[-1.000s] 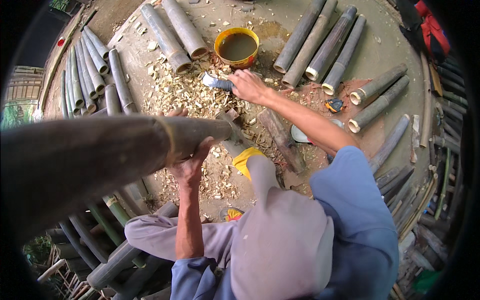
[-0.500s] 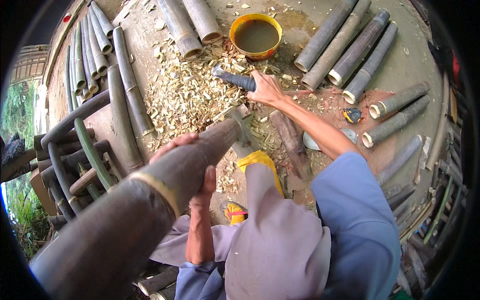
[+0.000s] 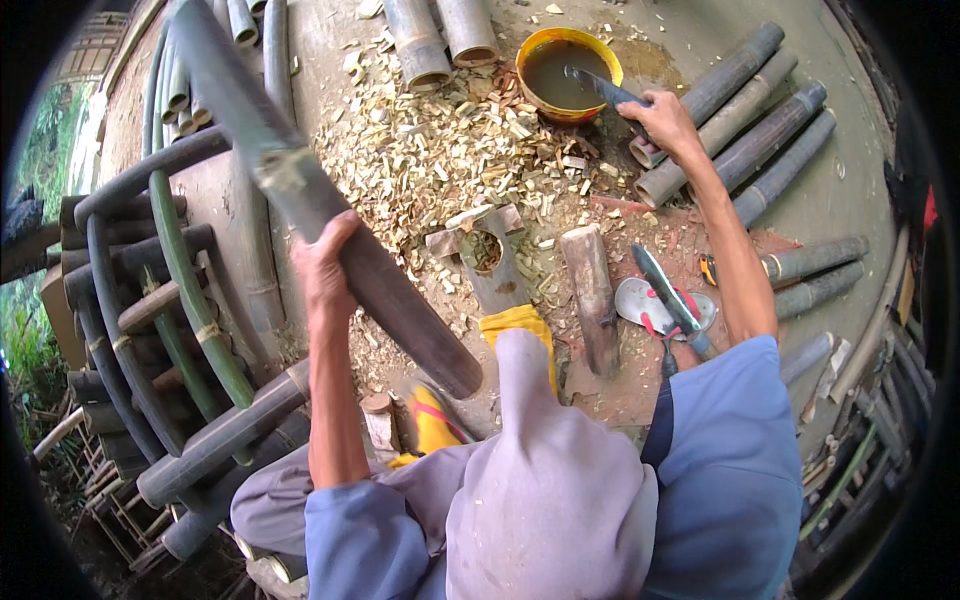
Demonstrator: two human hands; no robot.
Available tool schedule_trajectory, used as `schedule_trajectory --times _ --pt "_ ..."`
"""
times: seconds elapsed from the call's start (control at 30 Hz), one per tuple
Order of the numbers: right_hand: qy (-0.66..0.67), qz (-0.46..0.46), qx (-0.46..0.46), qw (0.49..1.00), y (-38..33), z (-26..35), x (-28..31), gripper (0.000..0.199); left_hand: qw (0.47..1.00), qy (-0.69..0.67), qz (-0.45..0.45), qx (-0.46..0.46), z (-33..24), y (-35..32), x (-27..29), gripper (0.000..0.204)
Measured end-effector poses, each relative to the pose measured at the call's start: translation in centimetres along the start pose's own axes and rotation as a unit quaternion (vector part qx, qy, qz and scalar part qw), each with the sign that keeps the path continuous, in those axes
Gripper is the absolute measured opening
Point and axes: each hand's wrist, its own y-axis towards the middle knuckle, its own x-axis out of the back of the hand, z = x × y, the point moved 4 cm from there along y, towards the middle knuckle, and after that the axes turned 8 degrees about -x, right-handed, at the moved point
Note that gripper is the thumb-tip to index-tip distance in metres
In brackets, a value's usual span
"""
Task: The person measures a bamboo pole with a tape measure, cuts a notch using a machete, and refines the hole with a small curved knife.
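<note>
My left hand [image 3: 325, 265] is wrapped around a long, dark bamboo pole [image 3: 370, 285]. The pole slants from the upper left down toward my feet, with a pale ring at one joint. My right hand [image 3: 660, 120] grips a short hand tool [image 3: 615, 93] with a dark wrapped handle. Its narrow end is over a yellow-rimmed bucket [image 3: 612, 62] of murky water; I cannot tell whether it touches the water. Between my hands, a hollow-ended bamboo piece [image 3: 497, 285] lies by my yellow-clad foot, against small wood blocks [image 3: 440, 243].
Wood chips [image 3: 430, 160] cover the ground ahead. A short log [image 3: 592, 300] and a curved blade [image 3: 655, 275] over a pale sandal [image 3: 630, 300] are at right. Bamboo lengths [image 3: 765, 140] lie far right; a stacked bamboo frame [image 3: 190, 300] stands at left.
The bamboo pole has swung from pointing lower left to slanting up left, now in my left hand. My right hand has carried the tool from the chips to the bucket.
</note>
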Motion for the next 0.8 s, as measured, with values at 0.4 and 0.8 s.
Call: schedule_trajectory --times 0.4,0.8 --pt "0.164 0.086 0.031 0.982 -20.5 -4.7 -10.3 0.044 0.944 0.308 0.099 -0.062 5.9 2.6 1.1 0.080" --pt "-0.095 0.018 0.138 0.986 -19.6 -6.0 -14.7 0.043 0.903 0.163 0.373 0.140 17.7 -8.6 -13.5 0.022"
